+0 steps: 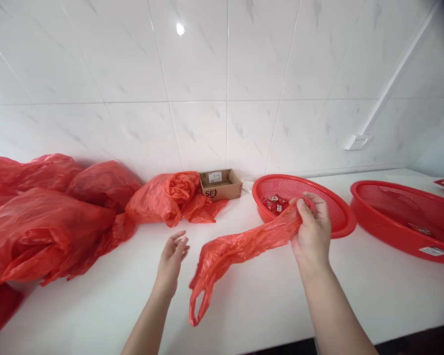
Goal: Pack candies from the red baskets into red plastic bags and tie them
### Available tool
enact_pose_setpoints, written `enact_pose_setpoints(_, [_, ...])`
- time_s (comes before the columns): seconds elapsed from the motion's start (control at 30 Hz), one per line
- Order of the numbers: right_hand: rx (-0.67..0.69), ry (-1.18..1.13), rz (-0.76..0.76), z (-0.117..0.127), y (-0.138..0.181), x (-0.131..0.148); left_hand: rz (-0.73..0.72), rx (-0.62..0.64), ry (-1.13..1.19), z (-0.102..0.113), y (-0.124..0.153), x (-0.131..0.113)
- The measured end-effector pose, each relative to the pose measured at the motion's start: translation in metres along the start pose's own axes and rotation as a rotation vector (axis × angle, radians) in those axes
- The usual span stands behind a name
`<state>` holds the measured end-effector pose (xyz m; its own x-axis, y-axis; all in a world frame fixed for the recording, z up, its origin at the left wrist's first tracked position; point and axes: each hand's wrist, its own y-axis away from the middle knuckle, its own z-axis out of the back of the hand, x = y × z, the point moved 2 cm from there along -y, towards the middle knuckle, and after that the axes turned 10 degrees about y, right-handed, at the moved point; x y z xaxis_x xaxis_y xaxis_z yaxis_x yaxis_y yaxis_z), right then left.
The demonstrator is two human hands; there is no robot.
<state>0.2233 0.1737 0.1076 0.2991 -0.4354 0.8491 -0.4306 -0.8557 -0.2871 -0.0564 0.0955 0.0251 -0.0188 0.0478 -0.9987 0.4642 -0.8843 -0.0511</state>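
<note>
My right hand (313,228) is closed on one end of a thin red plastic bag (237,251), holding it above the white counter (266,296). The bag droops to the left, its handle loops hanging near the counter's front. My left hand (173,259) hovers open, fingers apart, just left of the bag and touches nothing. Behind my right hand stands a red mesh basket (336,207) with several small red packets (276,203) inside.
Stuffed red plastic bags (48,217) pile up along the left of the counter. A crumpled red bag (170,197) lies by a small cardboard box (221,184) at the tiled wall. A second red basket (407,217) sits at the right. A white socket (358,141) hangs on the wall.
</note>
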Motion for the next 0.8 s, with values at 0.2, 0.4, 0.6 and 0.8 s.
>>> enact_pose_setpoints(0.2, [0.052,0.047,-0.006,-0.015,0.022,-0.013,-0.323,0.163,-0.205,-0.052,0.048,-0.024])
enact_pose_setpoints(0.4, [0.124,0.018,-0.06,-0.021,0.042,-0.006,-0.539,0.279,-0.713,-0.104,0.061,-0.008])
enact_pose_setpoints(0.6, [0.188,-0.002,-0.157,-0.001,0.052,0.005,-0.474,0.196,-0.858,-0.081,0.023,0.001])
enact_pose_setpoints(0.8, [0.168,0.249,-0.105,0.055,0.027,0.002,-0.31,0.149,-1.006,-0.026,-0.003,-0.004])
